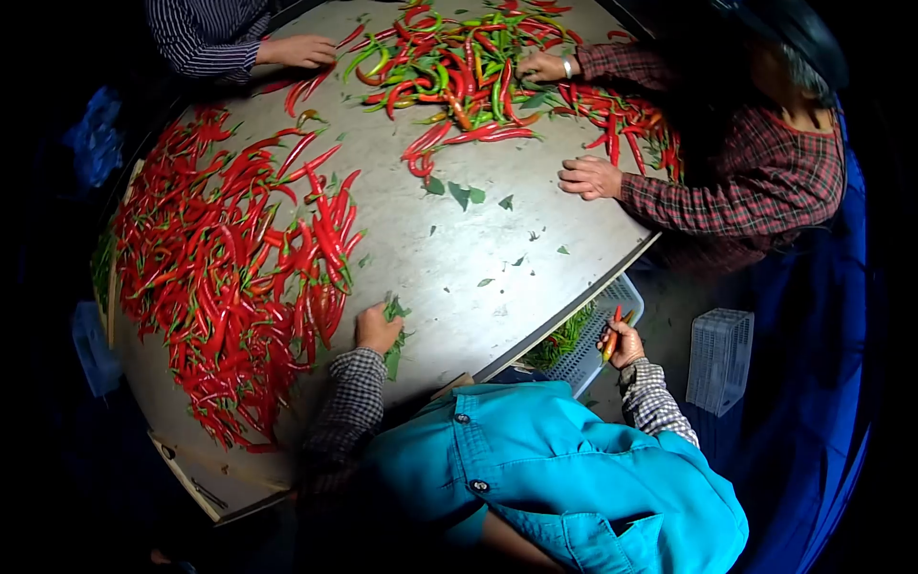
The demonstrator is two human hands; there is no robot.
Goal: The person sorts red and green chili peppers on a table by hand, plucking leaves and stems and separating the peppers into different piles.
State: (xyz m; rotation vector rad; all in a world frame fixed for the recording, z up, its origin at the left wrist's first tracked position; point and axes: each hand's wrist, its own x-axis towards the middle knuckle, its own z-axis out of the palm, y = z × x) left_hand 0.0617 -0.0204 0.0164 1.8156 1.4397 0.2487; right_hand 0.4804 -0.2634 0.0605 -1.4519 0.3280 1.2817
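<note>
My left hand [380, 328] rests on the table beside the big red heap, its fingers curled over some green leaves [394, 359] that stick out along its right side. Off the table's front edge, my right hand [626, 346] grips a few chili peppers [612, 337], red and orange-green, above a light plastic basket [631, 298]. Green chili peppers [564, 340] lie inside that basket, which the table edge partly covers. The large pile of red chili peppers [229, 258] spreads to the left of my left hand.
A mixed red and green pepper pile [459, 67] lies at the far side. One co-worker's hand [301, 51] is at far left; another co-worker's hands [590, 178] are at right. Loose leaf scraps [459, 194] dot the metal tabletop [430, 258]. A crate [720, 362] stands right.
</note>
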